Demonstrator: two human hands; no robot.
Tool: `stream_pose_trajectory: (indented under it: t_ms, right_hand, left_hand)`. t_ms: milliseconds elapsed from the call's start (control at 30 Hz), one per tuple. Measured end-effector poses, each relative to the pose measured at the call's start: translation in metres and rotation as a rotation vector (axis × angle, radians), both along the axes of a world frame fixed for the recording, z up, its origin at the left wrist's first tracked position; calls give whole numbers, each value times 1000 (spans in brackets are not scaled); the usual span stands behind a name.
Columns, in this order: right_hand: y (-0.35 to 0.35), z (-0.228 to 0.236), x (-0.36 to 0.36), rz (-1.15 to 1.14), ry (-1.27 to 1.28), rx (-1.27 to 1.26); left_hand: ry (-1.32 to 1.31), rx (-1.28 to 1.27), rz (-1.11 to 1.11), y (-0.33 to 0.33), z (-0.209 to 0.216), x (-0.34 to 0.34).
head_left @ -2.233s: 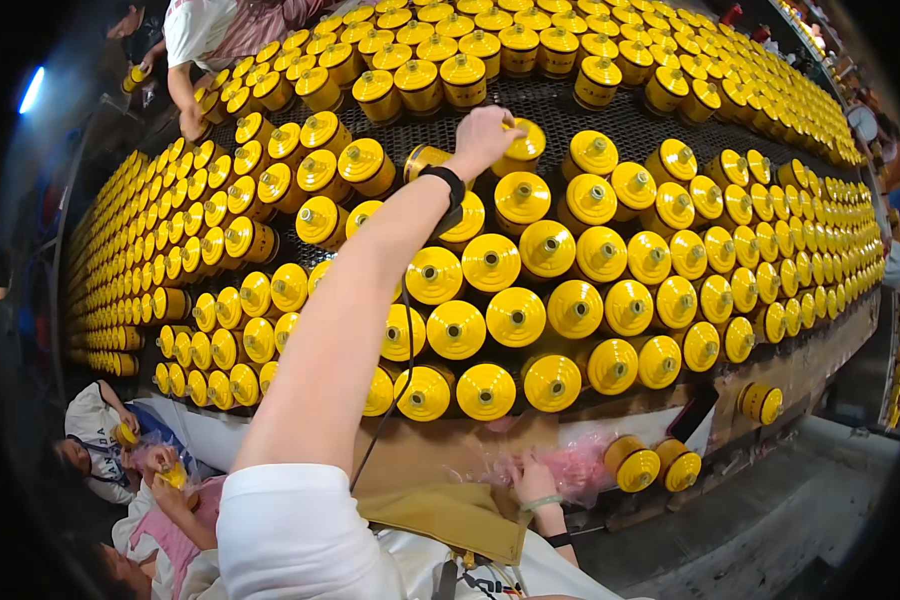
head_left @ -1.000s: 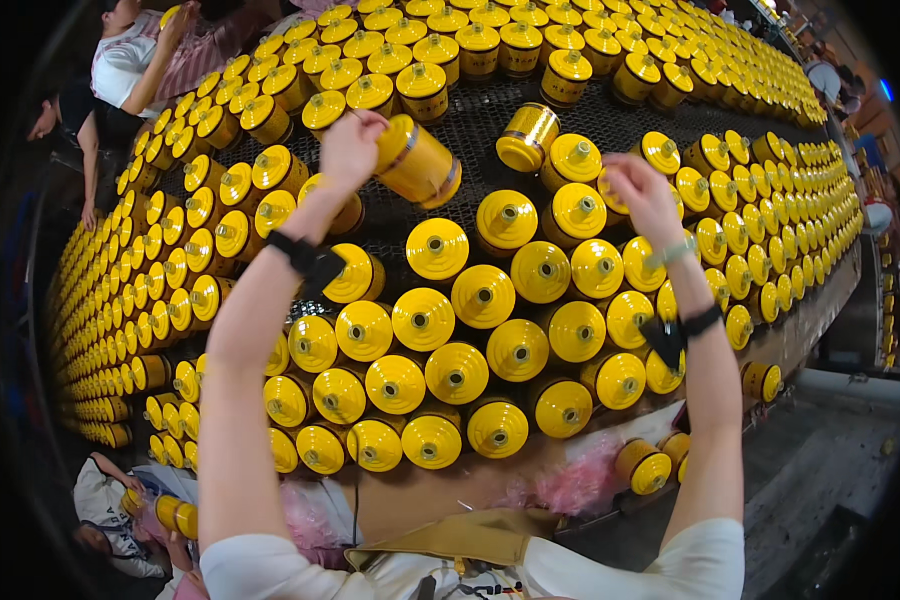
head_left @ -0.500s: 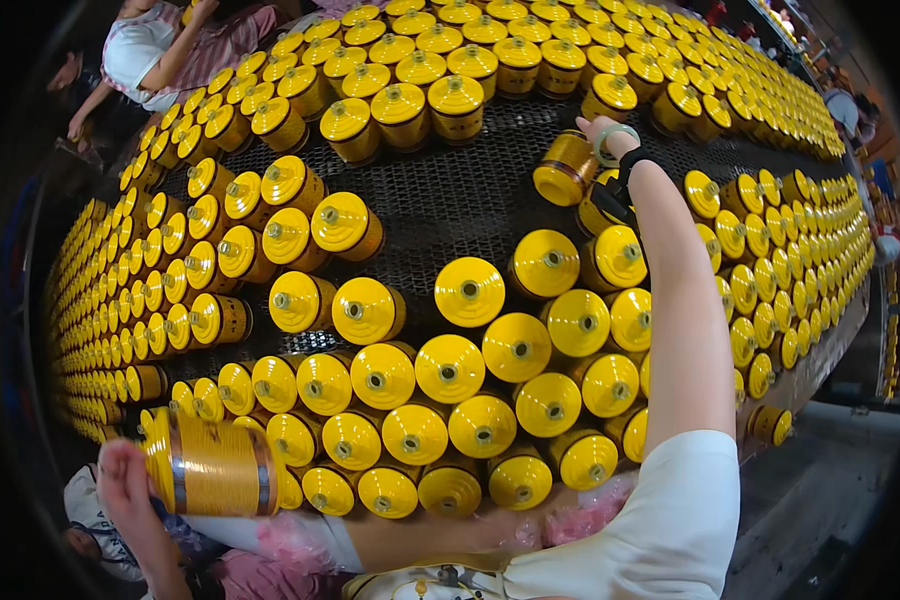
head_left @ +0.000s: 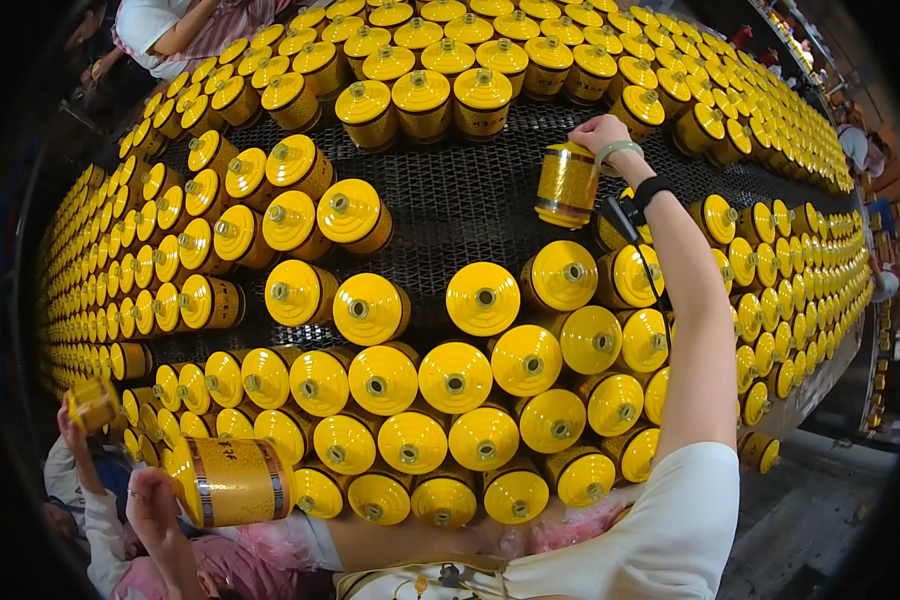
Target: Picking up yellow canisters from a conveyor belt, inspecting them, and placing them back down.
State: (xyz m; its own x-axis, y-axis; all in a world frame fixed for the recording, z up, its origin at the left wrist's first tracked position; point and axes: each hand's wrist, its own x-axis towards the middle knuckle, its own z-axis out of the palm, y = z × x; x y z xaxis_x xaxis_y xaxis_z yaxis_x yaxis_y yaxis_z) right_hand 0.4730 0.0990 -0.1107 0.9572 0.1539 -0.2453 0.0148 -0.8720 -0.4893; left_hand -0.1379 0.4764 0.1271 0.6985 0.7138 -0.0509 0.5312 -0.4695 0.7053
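Observation:
My right hand (head_left: 602, 138) is closed at the top of a yellow canister (head_left: 567, 188), which hangs nearly upright over the dark mesh surface. A pale green bangle and a black strap circle that wrist. At the lower left, my left hand (head_left: 156, 508) has its fingers closed at one end of another yellow canister (head_left: 238, 482). This one lies on its side in the air, close to the camera, its patterned bands showing. Rows of matching canisters (head_left: 456, 378) with stepped yellow lids and clear necks stand below and between my hands.
Dark mesh (head_left: 440, 200) shows between the near and far canister groups. A co-worker's hand (head_left: 73, 432) at far left lifts another canister (head_left: 94, 404). Another person (head_left: 175, 28) stands at the upper left. Pink plastic film (head_left: 580, 525) lies by the near edge.
The canister in my right hand has swung from tilted to nearly upright. The one in my left hand has turned and shifted slightly right. A co-worker's raised canister now shows at far left.

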Motion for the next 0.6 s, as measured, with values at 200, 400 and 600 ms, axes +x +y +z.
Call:
stream_pose_trajectory:
  t_ms: [200,400,600]
  right_hand:
    - [0,28,-104,401,-311,90]
    - [-19,55,-140,412,-305,-275]
    - [13,147,-275,729,-826,64]
  left_hand:
    - [-9,-31,-6,-16,1,-6]
    - [-91,25,-70,-37,12,-22]
    - [-111,179,-226,-70,17,-20]
